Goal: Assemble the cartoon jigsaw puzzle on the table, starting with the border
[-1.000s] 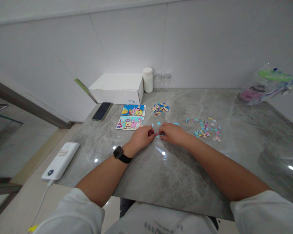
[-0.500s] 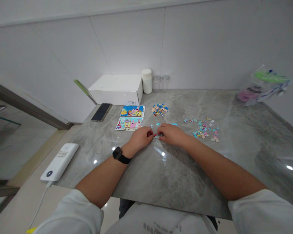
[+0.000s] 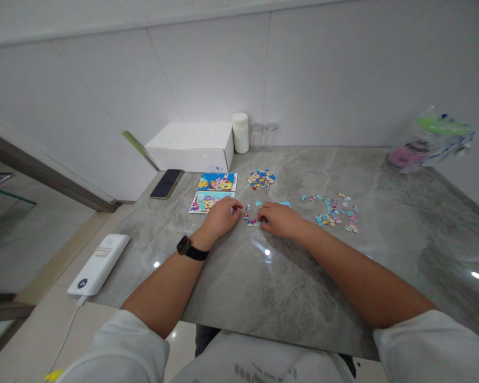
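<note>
My left hand (image 3: pixel 221 218), with a black watch on its wrist, is closed with thumb and fingertips curled together over the right edge of a cartoon picture card (image 3: pixel 199 205). Whatever its fingertips hold is too small to make out. My right hand (image 3: pixel 281 219) has its fingertips pinched at the right end of a small partly joined group of jigsaw puzzle pieces (image 3: pixel 252 222); its fingers hide part of the group. A loose light-blue puzzle piece (image 3: pixel 258 203) lies just behind. Beyond the right hand, a light-blue flat item (image 3: pixel 285 204) is partly covered.
A second card (image 3: pixel 217 181) and a heap of pieces (image 3: pixel 261 180) lie behind; more pieces (image 3: pixel 330 217) are scattered right. Around the table (image 3: pixel 287 287) are a phone (image 3: pixel 166 184), white box (image 3: pixel 189 143), white bottle (image 3: pixel 240 134), two glass jars (image 3: pixel 263 137), plastic bag (image 3: pixel 427 141) and power bank (image 3: pixel 99 265).
My left hand has moved left and slightly away from me, off the joined pieces, uncovering their left side. My right hand has stayed almost in place.
</note>
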`<action>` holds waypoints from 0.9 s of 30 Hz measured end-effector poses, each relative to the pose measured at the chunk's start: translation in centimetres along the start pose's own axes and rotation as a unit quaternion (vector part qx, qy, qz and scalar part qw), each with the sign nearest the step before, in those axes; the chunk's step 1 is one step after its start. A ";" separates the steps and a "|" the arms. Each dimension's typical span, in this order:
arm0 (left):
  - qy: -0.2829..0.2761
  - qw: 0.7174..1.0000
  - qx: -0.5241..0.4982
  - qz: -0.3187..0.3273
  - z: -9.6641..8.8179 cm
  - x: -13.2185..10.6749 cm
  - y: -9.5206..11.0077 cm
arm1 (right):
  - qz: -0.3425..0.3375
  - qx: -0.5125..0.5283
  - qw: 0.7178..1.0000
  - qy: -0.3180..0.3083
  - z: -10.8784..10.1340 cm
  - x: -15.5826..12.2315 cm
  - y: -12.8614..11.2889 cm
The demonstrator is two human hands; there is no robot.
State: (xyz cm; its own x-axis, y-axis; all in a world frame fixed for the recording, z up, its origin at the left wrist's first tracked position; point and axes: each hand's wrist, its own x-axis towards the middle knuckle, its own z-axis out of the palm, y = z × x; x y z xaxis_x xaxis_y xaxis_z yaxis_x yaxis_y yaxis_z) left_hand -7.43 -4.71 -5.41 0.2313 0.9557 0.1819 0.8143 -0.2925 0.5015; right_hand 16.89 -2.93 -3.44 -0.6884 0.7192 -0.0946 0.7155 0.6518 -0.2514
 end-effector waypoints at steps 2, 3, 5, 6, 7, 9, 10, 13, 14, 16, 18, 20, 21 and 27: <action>-0.028 0.999 -0.003 0.016 0.0 -0.1 -0.1 | 0.002 0.000 1.000 -0.001 0.0 0.0 0.0; -0.041 0.999 -0.005 0.025 0.1 -0.1 0.0 | 0.001 0.000 1.000 -0.001 0.0 0.0 0.0; -0.058 0.998 -0.005 0.036 0.1 -0.2 0.3 | 0.000 -0.001 1.000 -0.001 -0.1 0.0 0.0; -0.061 0.997 -0.003 0.039 0.1 -0.2 0.4 | 0.000 -0.001 1.000 -0.002 -0.1 0.0 -0.1; -0.062 0.997 -0.002 0.041 0.2 -0.2 0.5 | 0.000 -0.002 1.000 -0.002 -0.1 0.0 -0.1; -0.062 0.997 -0.002 0.038 0.2 -0.2 0.5 | 0.002 -0.002 1.000 -0.001 -0.1 0.0 -0.2; -0.063 0.997 -0.005 0.036 0.3 -0.2 0.4 | 0.003 -0.002 1.000 0.001 -0.1 0.0 -0.2; -0.063 0.998 -0.017 0.018 0.6 -0.2 0.0 | 0.002 -0.001 1.000 0.004 -0.1 -0.1 -0.2; -0.059 0.998 -0.021 0.010 0.6 -0.2 0.0 | 0.001 -0.001 1.000 0.004 -0.1 0.0 -0.2; -0.052 0.998 -0.027 -0.006 0.7 -0.2 -0.1 | 0.000 0.001 1.000 0.002 -0.1 -0.1 -0.2; -0.050 0.998 -0.039 -0.021 0.6 -0.1 -0.1 | 0.000 0.002 1.000 0.001 -0.1 -0.1 -0.2; -0.050 0.996 -0.055 -0.041 0.4 0.0 0.1 | 0.000 0.003 1.000 0.000 -0.2 -0.1 -0.2; -0.048 0.995 -0.063 -0.052 0.2 0.0 0.1 | 0.001 0.003 1.000 -0.001 -0.2 -0.1 -0.3; -0.024 0.987 -0.131 -0.085 0.0 0.3 0.6 | 0.006 0.002 1.000 -0.002 -0.2 -0.1 -0.3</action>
State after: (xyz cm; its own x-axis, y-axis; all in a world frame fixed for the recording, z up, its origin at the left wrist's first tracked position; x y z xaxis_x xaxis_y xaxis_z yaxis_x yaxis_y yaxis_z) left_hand -6.85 -4.59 -5.07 0.1329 0.9904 0.0385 0.6788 -0.1192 0.7246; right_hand 16.77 -3.18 -3.10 -0.6796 0.7264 -0.1022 0.7239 0.6415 -0.2540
